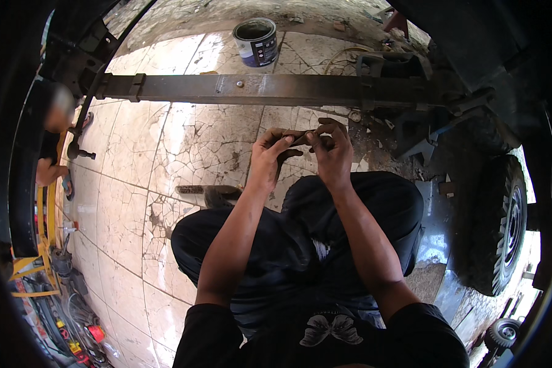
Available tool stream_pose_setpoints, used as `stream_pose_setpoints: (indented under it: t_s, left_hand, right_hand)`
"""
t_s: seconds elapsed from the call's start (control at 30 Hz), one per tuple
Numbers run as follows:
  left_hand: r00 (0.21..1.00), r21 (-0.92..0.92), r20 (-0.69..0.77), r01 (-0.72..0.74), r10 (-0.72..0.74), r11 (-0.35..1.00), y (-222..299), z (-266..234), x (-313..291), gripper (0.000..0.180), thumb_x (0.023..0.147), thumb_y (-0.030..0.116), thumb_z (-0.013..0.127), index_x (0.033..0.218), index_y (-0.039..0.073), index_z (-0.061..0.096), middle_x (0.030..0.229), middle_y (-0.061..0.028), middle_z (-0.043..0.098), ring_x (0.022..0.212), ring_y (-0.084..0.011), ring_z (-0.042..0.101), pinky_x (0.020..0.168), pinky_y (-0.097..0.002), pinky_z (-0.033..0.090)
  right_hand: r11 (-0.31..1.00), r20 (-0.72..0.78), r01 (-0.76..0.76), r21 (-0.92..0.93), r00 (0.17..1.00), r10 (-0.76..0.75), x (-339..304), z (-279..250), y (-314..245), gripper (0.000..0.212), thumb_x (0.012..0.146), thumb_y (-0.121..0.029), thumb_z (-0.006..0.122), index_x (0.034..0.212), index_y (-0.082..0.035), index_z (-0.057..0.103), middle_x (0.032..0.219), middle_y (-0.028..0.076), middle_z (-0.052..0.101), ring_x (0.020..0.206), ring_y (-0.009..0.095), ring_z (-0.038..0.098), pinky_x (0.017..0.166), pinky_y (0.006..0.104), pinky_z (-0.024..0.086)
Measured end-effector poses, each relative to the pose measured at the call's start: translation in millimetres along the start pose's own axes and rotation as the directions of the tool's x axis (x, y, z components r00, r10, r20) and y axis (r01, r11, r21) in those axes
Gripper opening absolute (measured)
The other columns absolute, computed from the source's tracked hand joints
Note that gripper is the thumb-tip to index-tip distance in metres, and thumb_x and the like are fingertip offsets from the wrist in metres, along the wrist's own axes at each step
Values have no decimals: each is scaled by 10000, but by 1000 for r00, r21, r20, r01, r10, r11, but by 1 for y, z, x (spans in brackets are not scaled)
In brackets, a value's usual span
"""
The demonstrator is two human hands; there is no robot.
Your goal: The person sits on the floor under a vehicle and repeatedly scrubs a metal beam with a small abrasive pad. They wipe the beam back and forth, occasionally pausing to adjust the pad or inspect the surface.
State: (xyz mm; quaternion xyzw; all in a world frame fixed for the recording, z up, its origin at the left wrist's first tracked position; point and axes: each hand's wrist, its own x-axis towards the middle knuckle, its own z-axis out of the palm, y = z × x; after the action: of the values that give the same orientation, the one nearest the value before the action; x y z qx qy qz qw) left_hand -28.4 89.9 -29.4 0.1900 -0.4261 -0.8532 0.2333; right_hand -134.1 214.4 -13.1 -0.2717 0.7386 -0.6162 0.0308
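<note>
Both of my hands are raised over my crossed legs, their fingertips meeting. Between them is a small, dark, narrow piece [300, 140], too small to name. My left hand [270, 150] pinches its left end with thumb and fingers. On the other end, the thumb and fingers of my right hand [333, 152] are closed, some fingers curled above it. The fingertips look blackened. Just beyond the hands runs a long metal axle beam [196, 89], with a round bolt head on its face.
A paint can [256, 44] stands open beyond the beam. Tyres [509, 227] and a jack stand [420, 147] are on the right. Another person's hand [48, 172] shows at far left, above a yellow frame [50, 257] and tools. The tiled floor [122, 202] is cracked.
</note>
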Motion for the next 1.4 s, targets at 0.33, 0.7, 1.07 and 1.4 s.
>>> stream_pose_setpoints:
  t_s: [0.33, 0.7, 1.07, 1.4]
  left_hand:
    - [999, -65, -25, -27, 25, 998, 4, 4, 0, 236, 1002, 122, 707, 1163, -49, 691, 1130, -163, 743, 1045, -248, 735, 904, -382, 601]
    - [983, 98, -160, -72, 87, 993, 0, -6, 4, 217, 987, 116, 763, 1120, -51, 726, 995, -114, 760, 869, -187, 743, 781, -328, 633]
    - [990, 105, -134, -27, 41, 994, -5, 8, -1, 271, 944, 80, 801, 1150, -83, 737, 1021, -120, 771, 926, -184, 747, 801, -322, 636]
    - [897, 858, 73, -280, 437, 430, 4, 29, -18, 189, 977, 59, 734, 1142, -20, 783, 987, -89, 813, 864, -125, 767, 793, -284, 609]
  right_hand:
    - [968, 164, -138, 210, 981, 105, 1, -3, 3, 200, 912, -98, 840, 1034, -7, 710, 998, 89, 767, 860, 159, 758, 735, 294, 584]
    - [910, 277, -218, 352, 953, 121, 0, 0, 8, 236, 905, -89, 840, 1098, 3, 738, 1074, 103, 776, 937, 170, 764, 774, 297, 608]
    - [954, 65, -188, 231, 982, 178, 5, -4, 11, 239, 902, -14, 806, 1130, 11, 739, 988, 90, 781, 822, 140, 741, 648, 277, 572]
    - [899, 144, -362, 248, 931, 335, 7, -9, 12, 174, 919, -8, 784, 1093, 1, 769, 996, 72, 782, 806, 106, 715, 637, 262, 562]
